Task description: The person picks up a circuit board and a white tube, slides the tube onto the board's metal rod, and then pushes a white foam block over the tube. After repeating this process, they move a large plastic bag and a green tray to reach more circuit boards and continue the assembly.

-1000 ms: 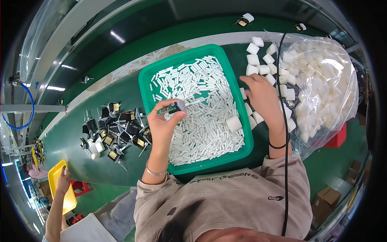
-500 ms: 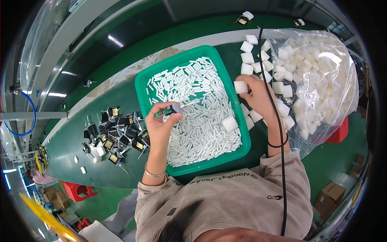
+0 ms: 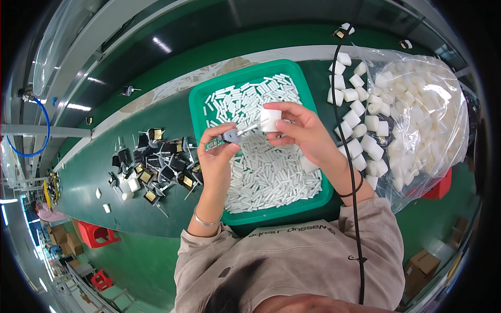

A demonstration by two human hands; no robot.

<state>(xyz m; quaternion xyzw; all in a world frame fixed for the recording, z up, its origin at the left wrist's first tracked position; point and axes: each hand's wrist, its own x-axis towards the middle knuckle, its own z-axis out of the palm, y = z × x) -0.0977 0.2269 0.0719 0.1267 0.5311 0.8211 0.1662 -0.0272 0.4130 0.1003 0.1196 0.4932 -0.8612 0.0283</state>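
Over a green plastic tray (image 3: 195,112) full of short white tubes (image 3: 271,182), my hands are close together. My left hand (image 3: 215,161) pinches a small electronic part (image 3: 228,137) with a green circuit board, a grey cap and a thin pale stem pointing right. Fingers and thumb of my right hand (image 3: 308,136) grip a white foam plug (image 3: 270,120) at the stem's far end. Whether the stem has entered the foam, I cannot tell. Another foam plug (image 3: 308,164) lies in the tray, partly covered by my right hand.
Left of the tray lies a heap of black parts (image 3: 162,169) with thin stems. Loose foam plugs (image 3: 336,82) and a clear bag (image 3: 422,104) full of them are on the right. A black cable (image 3: 357,219) hangs across my right arm. A red stool (image 3: 96,235) stands at lower left.
My right hand has moved left with the foam plug, from the tray's right rim to the stem of the part. My left hand still holds the part.
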